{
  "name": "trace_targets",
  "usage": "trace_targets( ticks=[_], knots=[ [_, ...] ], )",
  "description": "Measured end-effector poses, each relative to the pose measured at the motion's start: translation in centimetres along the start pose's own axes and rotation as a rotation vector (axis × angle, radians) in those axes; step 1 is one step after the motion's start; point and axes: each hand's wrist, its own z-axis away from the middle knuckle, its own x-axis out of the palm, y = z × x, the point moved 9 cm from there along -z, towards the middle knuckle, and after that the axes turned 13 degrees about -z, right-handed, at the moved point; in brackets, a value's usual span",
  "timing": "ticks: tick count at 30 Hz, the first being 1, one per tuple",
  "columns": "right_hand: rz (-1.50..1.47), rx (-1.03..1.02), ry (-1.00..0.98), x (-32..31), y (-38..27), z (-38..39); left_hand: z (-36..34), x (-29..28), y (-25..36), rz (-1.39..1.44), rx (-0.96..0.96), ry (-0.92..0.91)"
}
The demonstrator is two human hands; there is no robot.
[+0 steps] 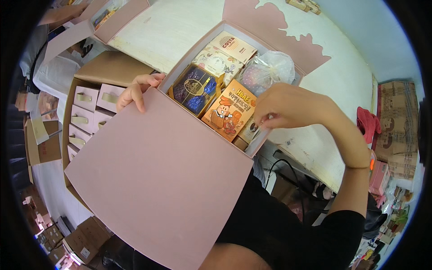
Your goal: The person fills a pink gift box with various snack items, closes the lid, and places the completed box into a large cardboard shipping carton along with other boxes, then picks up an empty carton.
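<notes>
A pink gift box (pixel 163 84) lies open on the white table, its large plain flap (pixel 166 175) hanging toward me. My left hand (pixel 140 91) grips the box's left corner, thumb on the flap. Inside sit an orange snack box (pixel 229 110), a dark blue box with a gold ribbon (pixel 194 90), a floral packet (pixel 217 63), a cream box (pixel 234 46) and a white mesh pouch (pixel 265 74) with something pink in it. At the right inner corner, my right hand (pixel 288 108) is closed in a pinch beside a small brown item (pixel 248 130); what its fingertips hold is hidden.
A scalloped pink flap (pixel 256 20) spreads behind on the white table (pixel 180 22). To the left, a cardboard carton (pixel 108 67) holds several pink boxes with handles. Another person's hand (pixel 67 13) is by a second open pink box (pixel 121 22). A red cloth (pixel 369 125) lies right.
</notes>
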Motion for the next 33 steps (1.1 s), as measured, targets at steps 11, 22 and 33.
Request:
trace_targets(
  ticks=[11,22,33],
  knots=[
    [0.205,0.121,-0.337,3.6,1.2,-0.5,1.0,-0.6,-1.0,0.078,-0.024,-0.119],
    [0.422,0.109,-0.06,0.0,0.3,1.4,1.2,-0.7,-0.7,0.08,-0.094,-0.075],
    [0.174,0.116,-0.347,3.3,0.2,-1.0,1.4,-0.8,-1.1,0.042,-0.075,-0.105]
  ],
)
